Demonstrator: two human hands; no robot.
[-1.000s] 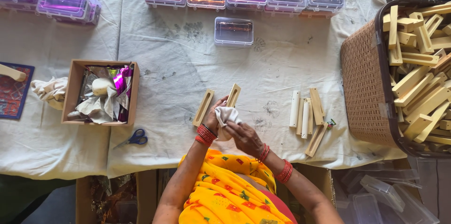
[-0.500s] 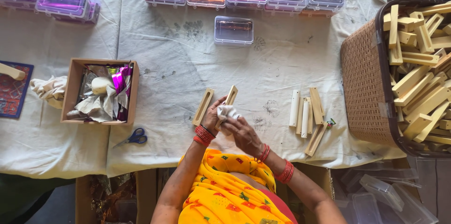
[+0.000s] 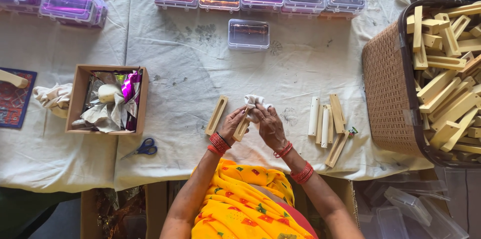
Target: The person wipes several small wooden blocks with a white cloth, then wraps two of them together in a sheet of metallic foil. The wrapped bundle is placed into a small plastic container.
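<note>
Wooden bar wiped with a cloth, centre of frame, above the counter.

Left of frame: open box of foil wrappers, scissors below it, a second bar lying flat just left of the hands. Left hand is closed round the lower half of the bar, held tilted and clear of the counter. Right hand is clenched on a white cloth pressed to the bar's upper end. Bar looks light, stiff, smooth-faced, possibly slotted; probably best gripped on the long edges near the middle. Cloth is soft and bunches easily. Right: a row of bars, then a basket heaped with more.
</note>
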